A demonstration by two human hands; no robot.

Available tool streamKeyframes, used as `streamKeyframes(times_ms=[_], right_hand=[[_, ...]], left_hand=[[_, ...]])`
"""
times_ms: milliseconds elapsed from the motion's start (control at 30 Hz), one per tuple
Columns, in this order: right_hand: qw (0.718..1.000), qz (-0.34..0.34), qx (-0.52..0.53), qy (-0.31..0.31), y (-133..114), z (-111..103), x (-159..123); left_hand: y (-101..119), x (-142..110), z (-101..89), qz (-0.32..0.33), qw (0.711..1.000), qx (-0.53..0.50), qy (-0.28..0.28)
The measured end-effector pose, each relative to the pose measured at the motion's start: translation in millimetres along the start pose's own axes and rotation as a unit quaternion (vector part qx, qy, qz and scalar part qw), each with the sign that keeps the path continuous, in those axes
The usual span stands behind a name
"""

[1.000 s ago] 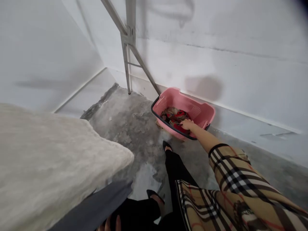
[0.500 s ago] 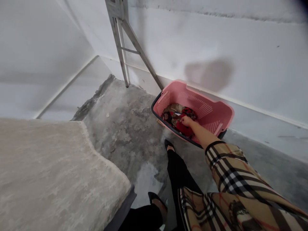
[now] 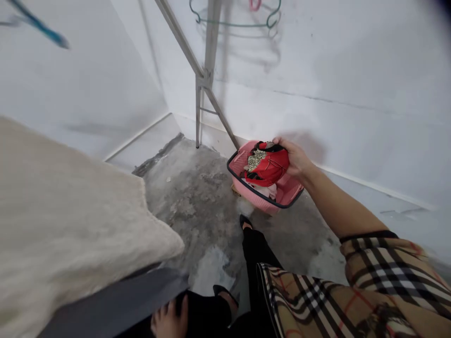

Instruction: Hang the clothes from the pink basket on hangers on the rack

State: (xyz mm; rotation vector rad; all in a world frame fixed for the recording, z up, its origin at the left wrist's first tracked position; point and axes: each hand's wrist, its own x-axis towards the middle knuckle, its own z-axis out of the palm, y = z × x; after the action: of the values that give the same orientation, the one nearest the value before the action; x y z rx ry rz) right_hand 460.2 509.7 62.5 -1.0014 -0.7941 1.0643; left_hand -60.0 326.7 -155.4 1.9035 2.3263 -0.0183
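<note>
My right hand [image 3: 296, 160] is closed on a bunched red garment [image 3: 270, 167] with black edging and a leopard-print patch. It holds the bundle up over the pink plastic laundry basket [image 3: 256, 199], hiding part of the inside. Beneath the bundle, some pale pink cloth [image 3: 266, 190] shows in the basket. At the bottom edge, my left hand [image 3: 171, 320] rests on the black trouser leg with its fingers apart, holding nothing; the frame cuts it off.
A bed or padded surface with a cream fluffy cover [image 3: 88, 220] fills the left side. Behind the basket, a metal rack frame [image 3: 204, 80] stands by the white wall. A green hanger [image 3: 232, 23] hangs above, and a blue rod-like thing [image 3: 45, 29] shows upper left.
My right hand has come up out of the basket with the red garment, which earlier lay among the clothes inside. My left hand, out of view half a second ago, shows again at the bottom.
</note>
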Motion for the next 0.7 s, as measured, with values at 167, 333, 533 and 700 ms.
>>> streamKeyframes(times_ms=[167,333,533,700], right_hand=[[0.988,0.038,0.019,-0.145,-42.4,63.7,-102.5],[0.951,0.093,-0.079,-0.285,-30.4,91.5,-197.8],[0.89,-0.019,-0.28,-0.36,-10.7,78.8,-266.2],[0.889,-0.071,-0.334,-0.306,-4.0,70.4,-289.6]], left_hand=[[116.6,-28.3,-51.5,0.111,0.849,-0.479,-0.194],[177.1,-50.4,-112.3,-0.017,0.537,-0.759,-0.367],[139.4,-49.1,-157.3,-0.007,0.464,-0.832,-0.304],[125.9,-63.6,-158.3,0.084,0.558,-0.785,-0.256]])
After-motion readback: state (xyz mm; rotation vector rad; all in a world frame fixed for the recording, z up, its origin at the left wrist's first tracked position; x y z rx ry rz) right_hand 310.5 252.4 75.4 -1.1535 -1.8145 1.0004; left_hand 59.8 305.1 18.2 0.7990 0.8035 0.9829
